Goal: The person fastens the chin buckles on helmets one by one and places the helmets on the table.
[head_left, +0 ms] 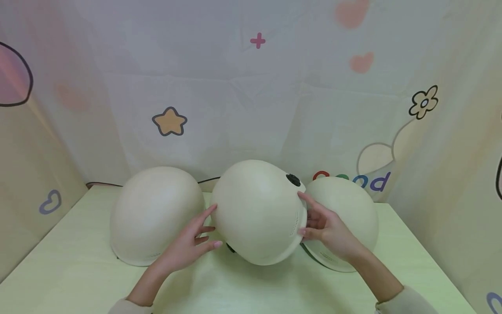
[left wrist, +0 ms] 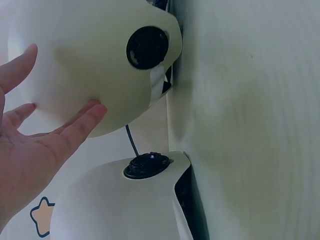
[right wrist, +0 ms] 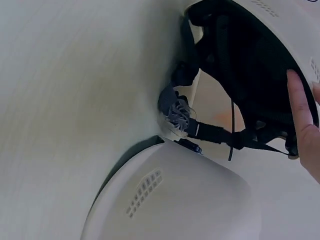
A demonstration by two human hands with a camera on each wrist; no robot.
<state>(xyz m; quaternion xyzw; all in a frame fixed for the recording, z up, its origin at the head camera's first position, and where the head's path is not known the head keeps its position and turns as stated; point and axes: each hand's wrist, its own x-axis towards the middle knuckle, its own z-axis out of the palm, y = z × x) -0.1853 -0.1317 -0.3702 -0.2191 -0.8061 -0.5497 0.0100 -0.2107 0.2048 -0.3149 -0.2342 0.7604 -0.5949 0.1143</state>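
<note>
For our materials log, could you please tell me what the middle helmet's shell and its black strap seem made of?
The shell looks like matte cream plastic: smooth moulded curve, soft highlights. The black strap is probably dull fabric webbing: flat and narrow, weave unclear.

A smooth cream helmet [head_left: 255, 213] with black round side fittings [head_left: 293, 180] tilts mid-desk [head_left: 219, 296], right rim raised, dark interior [right wrist: 255, 60] and straps [right wrist: 215, 132] exposed.
</note>
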